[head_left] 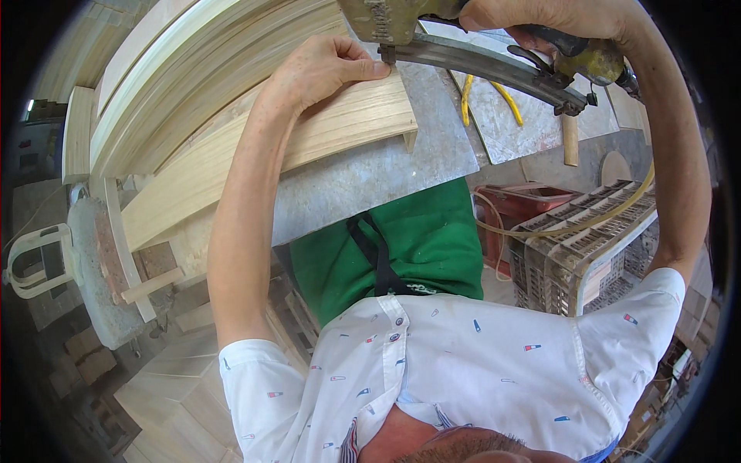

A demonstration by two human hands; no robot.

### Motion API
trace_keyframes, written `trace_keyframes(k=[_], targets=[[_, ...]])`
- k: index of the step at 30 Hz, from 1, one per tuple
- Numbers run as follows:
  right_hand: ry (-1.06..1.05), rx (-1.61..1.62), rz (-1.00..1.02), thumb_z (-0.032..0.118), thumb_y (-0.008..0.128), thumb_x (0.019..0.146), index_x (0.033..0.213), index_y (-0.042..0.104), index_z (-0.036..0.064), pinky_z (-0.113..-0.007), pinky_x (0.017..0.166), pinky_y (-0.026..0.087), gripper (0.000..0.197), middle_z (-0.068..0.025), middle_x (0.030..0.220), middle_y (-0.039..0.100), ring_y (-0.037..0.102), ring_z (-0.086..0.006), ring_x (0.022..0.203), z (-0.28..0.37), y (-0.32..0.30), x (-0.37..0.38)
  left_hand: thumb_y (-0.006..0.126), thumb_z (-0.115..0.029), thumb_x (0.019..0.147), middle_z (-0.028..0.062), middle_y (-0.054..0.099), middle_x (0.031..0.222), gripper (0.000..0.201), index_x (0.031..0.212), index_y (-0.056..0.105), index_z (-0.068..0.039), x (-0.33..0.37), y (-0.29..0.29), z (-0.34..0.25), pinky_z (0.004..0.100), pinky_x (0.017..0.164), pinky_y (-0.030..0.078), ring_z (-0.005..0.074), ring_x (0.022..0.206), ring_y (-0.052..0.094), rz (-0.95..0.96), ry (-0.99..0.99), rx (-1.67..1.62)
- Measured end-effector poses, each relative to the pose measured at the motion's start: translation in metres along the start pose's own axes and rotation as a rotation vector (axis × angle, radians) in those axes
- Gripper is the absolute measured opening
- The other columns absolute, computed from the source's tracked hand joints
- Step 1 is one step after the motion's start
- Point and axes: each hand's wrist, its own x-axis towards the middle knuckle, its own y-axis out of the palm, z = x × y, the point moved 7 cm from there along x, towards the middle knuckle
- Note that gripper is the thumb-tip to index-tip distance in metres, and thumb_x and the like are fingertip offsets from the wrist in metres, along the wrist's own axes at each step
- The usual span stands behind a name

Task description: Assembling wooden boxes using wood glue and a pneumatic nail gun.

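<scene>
The left hand (316, 73) pinches the far edge of the pale wooden board (351, 119), near its right end, probably to keep it steady. The right hand (567, 19) is wrapped around the nail gun (478, 63), whose nose stands just beside the left thumb, perhaps for exact aiming. The board, light and straight-grained, lies above the grey surface (332, 189), with a short piece (409, 143) under its end.

Board (347, 123) lay on counter (378, 179), plank stack (201, 85) behind it; left hand (324, 73) at board's far right end; nail gun (478, 65), in right hand (563, 17), just right; plier handles (466, 100) farther right; crate (552, 262) nearer at right, hose (590, 228) across top
</scene>
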Motion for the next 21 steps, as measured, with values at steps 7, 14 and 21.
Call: trace_keyframes(k=[7,14,21], targets=[[-0.016,-0.028,0.008,0.021,0.064,0.077,0.091,0.061,-0.0074,-0.025,0.048,0.050,0.032,-0.0098,0.067,0.064,0.062,-0.0148,0.055,-0.002,-0.001,0.001,0.080,-0.039,0.070,0.0037,0.062,0.068,0.036,0.077,0.069,-0.005,0.003,-0.001,0.001,0.0290,0.062,0.044,0.0138,0.065,0.056,-0.024,0.038,0.000],[0.029,-0.051,0.020,0.023,0.065,0.078,0.090,0.062,-0.0057,-0.027,0.049,0.050,0.031,-0.0091,0.066,0.065,0.063,-0.0138,0.055,-0.005,-0.003,-0.018,0.080,-0.037,0.071,0.0026,0.061,0.067,0.033,0.076,0.068,-0.006,0.000,0.003,-0.002,0.0290,0.060,0.043,0.0124,0.063,0.055,-0.043,0.032,-0.022],[-0.024,-0.149,0.045,0.023,0.066,0.077,0.090,0.061,-0.0063,-0.030,0.053,0.050,0.033,-0.0106,0.067,0.065,0.064,-0.0167,0.060,0.011,0.006,-0.014,0.080,-0.028,0.073,-0.0005,0.056,0.061,0.027,0.071,0.065,-0.006,0.012,0.001,0.005,0.0264,0.055,0.039,0.0095,0.058,0.049,-0.081,0.230,-0.011]])
